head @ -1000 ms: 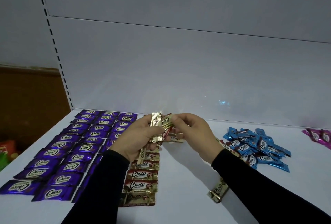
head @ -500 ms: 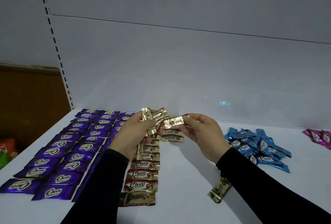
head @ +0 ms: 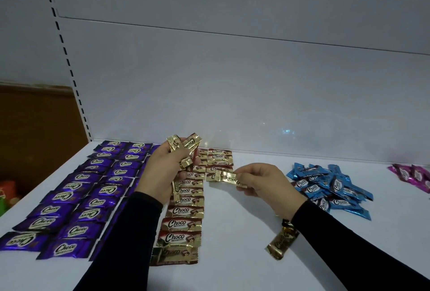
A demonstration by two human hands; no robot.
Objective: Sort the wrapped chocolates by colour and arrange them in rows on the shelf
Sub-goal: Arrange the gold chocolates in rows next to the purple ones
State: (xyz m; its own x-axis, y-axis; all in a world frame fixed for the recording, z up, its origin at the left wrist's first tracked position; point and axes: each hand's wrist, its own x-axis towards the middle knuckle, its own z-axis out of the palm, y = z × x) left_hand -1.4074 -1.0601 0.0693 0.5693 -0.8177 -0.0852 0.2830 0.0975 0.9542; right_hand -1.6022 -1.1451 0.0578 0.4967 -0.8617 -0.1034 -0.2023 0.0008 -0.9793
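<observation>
Beside the gold rows (head: 186, 200), my right hand (head: 263, 183) pinches one gold chocolate (head: 226, 177) over the second row's end; my left hand (head: 162, 169) grips a bunch (head: 183, 148). Purple rows (head: 76, 193) look done; blue pile (head: 330, 186), pink ones (head: 411, 175), probably one stray gold (head: 281, 240) remain.

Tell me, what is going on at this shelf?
A person is sorting wrapped chocolates by colour on a white shelf. The left hand grips a bunch of gold chocolates; the right hand pinches one gold chocolate at the front end of a short second gold row. Purple rows lie finished at left; a blue pile waits unsorted at right.
</observation>
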